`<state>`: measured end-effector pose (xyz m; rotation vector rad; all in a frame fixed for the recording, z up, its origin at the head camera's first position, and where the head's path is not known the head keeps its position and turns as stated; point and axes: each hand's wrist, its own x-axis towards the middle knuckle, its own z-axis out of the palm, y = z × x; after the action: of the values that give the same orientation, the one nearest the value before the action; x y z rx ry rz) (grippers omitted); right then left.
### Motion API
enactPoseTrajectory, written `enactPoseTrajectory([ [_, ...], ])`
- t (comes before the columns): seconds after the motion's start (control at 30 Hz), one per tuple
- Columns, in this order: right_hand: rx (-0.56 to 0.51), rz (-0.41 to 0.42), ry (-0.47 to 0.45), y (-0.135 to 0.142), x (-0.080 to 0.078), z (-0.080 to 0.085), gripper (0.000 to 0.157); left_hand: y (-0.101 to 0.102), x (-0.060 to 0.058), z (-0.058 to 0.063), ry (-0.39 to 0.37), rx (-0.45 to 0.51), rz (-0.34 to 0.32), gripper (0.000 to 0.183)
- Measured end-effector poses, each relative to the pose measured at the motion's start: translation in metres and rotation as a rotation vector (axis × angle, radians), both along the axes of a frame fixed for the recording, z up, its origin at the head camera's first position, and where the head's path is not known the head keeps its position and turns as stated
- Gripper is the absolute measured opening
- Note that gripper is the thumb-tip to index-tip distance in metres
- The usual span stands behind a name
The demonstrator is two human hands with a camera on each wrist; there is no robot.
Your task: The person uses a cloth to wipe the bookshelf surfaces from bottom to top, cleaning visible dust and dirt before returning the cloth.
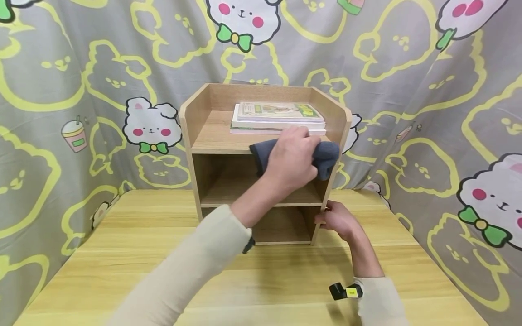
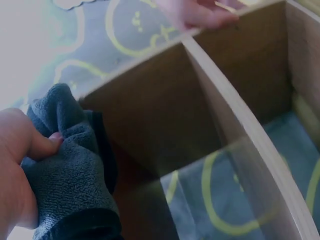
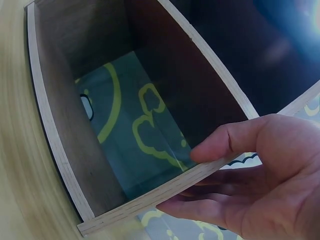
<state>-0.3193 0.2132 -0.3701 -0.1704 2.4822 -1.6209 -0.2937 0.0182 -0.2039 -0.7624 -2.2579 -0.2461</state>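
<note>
My left hand (image 1: 291, 158) grips a bunched dark blue-grey cloth (image 1: 326, 156) at the front edge of the top board of a small wooden shelf (image 1: 212, 135), near its right side. In the left wrist view, the thumb presses into the fuzzy cloth (image 2: 75, 175) beside the side panel. Lower down, my right hand (image 1: 340, 219) holds the shelf's right side panel by its front edge. The right wrist view shows the thumb of that hand (image 3: 265, 175) inside the bottom compartment and the fingers around the outside of the panel (image 3: 165, 194).
A short stack of books (image 1: 281, 115) lies on the top board, behind the left hand. The shelf stands on a light wooden table (image 1: 155, 253), with a patterned grey curtain (image 1: 122, 68) behind and at both sides. Its lower compartments have open backs showing the curtain.
</note>
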Motion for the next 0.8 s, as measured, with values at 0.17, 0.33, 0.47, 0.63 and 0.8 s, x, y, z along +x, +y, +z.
enactPoseTrajectory([
  [0.17,-0.029,0.022,-0.009,-0.002,-0.001,0.000,0.056,0.024,-0.001,-0.003,-0.009,0.007,-0.016,0.029],
  [0.33,-0.031,0.023,-0.004,-0.002,-0.001,0.002,0.057,0.027,-0.002,-0.004,-0.008,0.009,-0.030,0.029],
  [0.47,-0.029,0.016,-0.011,0.000,-0.001,0.001,0.051,0.023,0.002,-0.008,-0.004,-0.009,-0.073,0.028],
  [0.63,-0.056,0.051,0.016,0.004,-0.002,-0.002,0.051,0.013,0.016,-0.026,-0.023,-0.026,-0.169,0.030],
  [0.8,-0.050,0.064,0.115,0.004,-0.003,-0.002,0.048,-0.009,0.028,-0.057,-0.076,-0.021,-0.214,0.032],
])
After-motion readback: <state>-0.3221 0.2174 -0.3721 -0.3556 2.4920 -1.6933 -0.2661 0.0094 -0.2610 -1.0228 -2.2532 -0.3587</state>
